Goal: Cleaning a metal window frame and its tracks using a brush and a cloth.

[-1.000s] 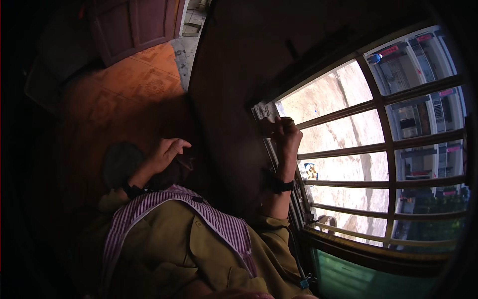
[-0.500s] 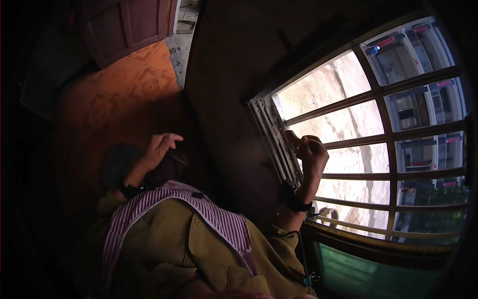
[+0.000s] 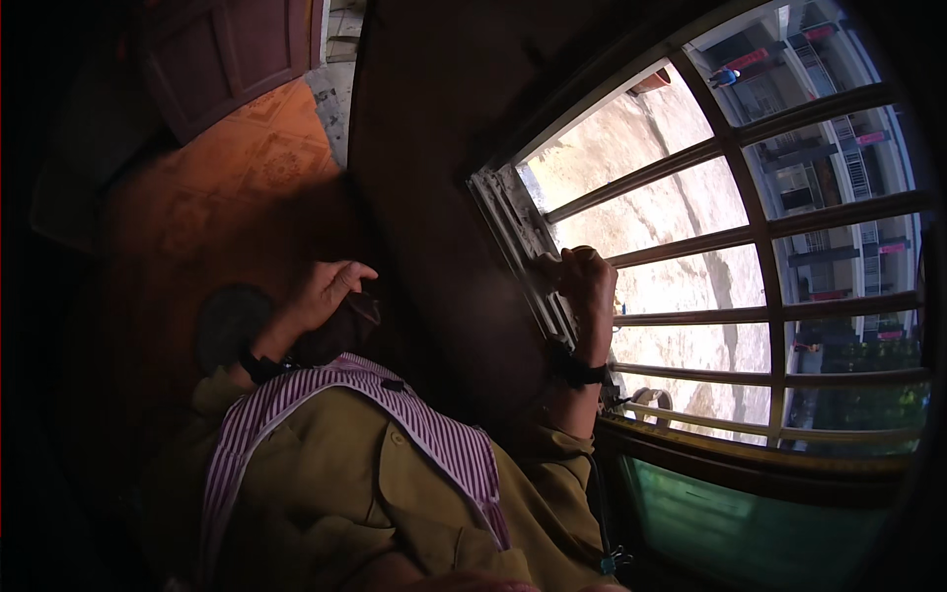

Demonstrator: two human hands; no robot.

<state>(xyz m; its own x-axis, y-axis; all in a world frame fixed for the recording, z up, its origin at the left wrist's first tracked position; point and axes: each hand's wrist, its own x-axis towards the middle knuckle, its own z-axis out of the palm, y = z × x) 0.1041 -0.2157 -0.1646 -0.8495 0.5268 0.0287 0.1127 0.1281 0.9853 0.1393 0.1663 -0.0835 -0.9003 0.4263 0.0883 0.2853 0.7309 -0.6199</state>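
Window [image 3: 760,232] at 2 to 3 o'clock, dark bars [image 3: 700,317] crossing a bright view of pale ground [image 3: 681,345]. Sill [image 3: 520,240] along its near edge, closer in at 2 o'clock. Right hand [image 3: 587,283] at 3 o'clock, over the sill's lower stretch, fingers curled in toward the thumb; cannot tell whether anything small sits inside, nor whether fingertips touch the sill. Left hand [image 3: 328,294] at 9 o'clock, well apart from the sill, fingers loosely bent; nothing seen in it, palm hidden, width of grip cannot be told. Progress, by judgement: sill's upper stretch shows pale, rough patches along its grooves, so work there looks partway at best; stretch behind the right hand too dark and covered to say what is done. Door [image 3: 229,59] at 11 o'clock, orange tiled floor [image 3: 271,148] at 10.
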